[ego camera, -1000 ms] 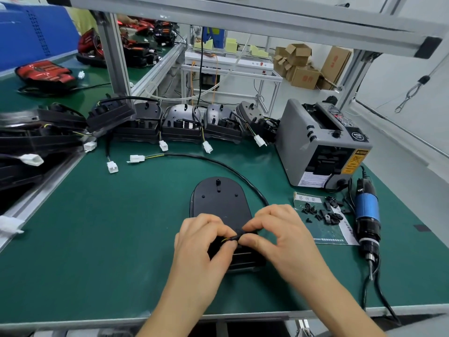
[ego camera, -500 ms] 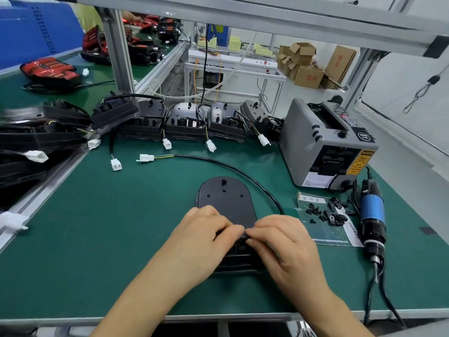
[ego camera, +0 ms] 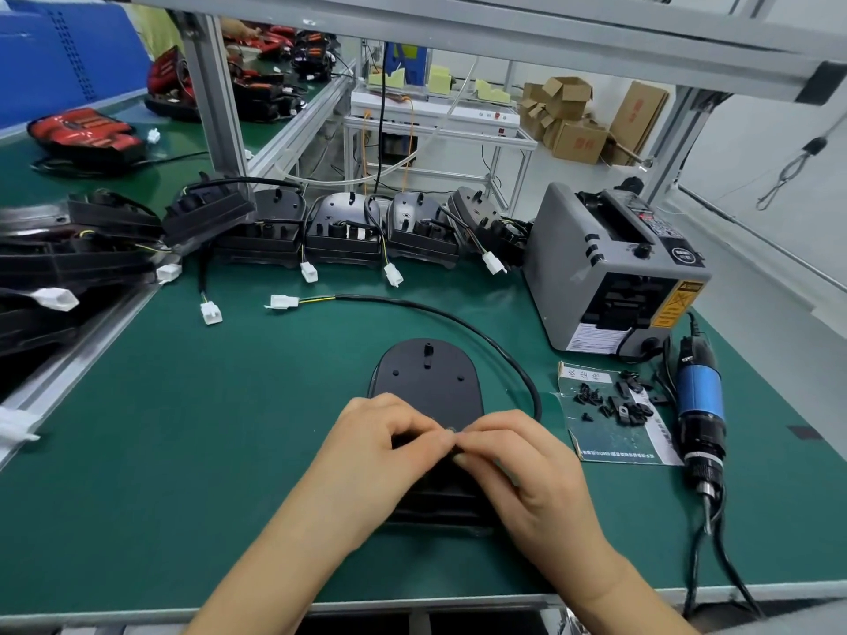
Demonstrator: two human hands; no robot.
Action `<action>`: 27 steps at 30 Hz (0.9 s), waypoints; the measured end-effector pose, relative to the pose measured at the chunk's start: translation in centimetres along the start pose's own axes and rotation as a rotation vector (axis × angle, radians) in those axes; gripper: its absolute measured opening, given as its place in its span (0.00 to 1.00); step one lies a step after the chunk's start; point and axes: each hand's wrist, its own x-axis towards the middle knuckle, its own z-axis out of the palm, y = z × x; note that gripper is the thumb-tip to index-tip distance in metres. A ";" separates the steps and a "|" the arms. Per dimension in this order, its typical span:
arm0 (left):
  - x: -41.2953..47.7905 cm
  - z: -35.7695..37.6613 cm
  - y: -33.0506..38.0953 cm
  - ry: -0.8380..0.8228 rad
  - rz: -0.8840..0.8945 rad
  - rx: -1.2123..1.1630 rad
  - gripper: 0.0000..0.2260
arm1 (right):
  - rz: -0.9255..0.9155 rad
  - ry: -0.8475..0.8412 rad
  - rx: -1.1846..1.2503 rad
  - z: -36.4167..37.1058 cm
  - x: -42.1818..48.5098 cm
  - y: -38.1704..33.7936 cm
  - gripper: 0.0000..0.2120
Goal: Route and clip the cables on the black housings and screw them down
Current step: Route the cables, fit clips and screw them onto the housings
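Since half a second earlier, my two hands had closed in until their fingertips met over the middle of the black housing (ego camera: 426,387), and the loop of slack beside my right wrist had tightened. The left hand (ego camera: 380,446) and right hand (ego camera: 518,469) were both curled, pinching the near end of the cable (ego camera: 458,320) against the housing; the fingers hid the exact spot.

The housing was matte black plastic and lay flat on the green mat (ego camera: 183,428) right in front of me. Its long axis ran straight away from me. The smooth, rounded plate end pointed toward the back of the bench, with a small peg and a few holes in it, and the ribbed, stepped end sat under my palms.

The cable was round, black and rubbery. It arced from my right hand to the far left and ended in thin yellow leads and a white connector (ego camera: 280,301).
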 end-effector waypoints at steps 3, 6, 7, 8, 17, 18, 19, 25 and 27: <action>-0.1 0.3 -0.1 0.014 0.004 0.016 0.02 | 0.075 -0.008 0.145 -0.2 -0.1 -0.1 0.05; -0.3 0.3 -0.1 0.004 0.007 0.023 0.02 | 0.144 -0.016 0.221 -0.2 -0.1 -0.1 0.03; -0.3 0.3 -0.1 0.000 0.002 0.021 0.03 | 0.177 -0.022 0.244 -0.3 -0.1 -0.2 0.02; -0.3 0.2 -0.1 -0.007 0.000 0.019 0.03 | 0.216 -0.032 0.267 -0.4 0.0 -0.2 0.03; 0.0 0.5 -0.5 0.065 0.024 0.040 0.03 | 0.435 -0.123 0.340 -0.5 1.3 -0.4 0.09; 0.2 0.5 -0.6 0.081 0.023 0.044 0.04 | 0.449 -0.128 0.339 -0.5 1.6 -0.4 0.09; 0.4 0.6 -0.6 0.094 0.021 0.048 0.04 | 0.462 -0.131 0.340 -0.4 1.8 -0.3 0.09; 1.7 1.0 -0.9 0.178 0.029 0.077 0.02 | 0.539 -0.160 0.314 0.0 3.2 0.0 0.15; 1.9 1.2 -1.0 0.198 0.035 0.089 0.02 | 0.543 -0.169 0.268 0.2 3.4 0.0 0.13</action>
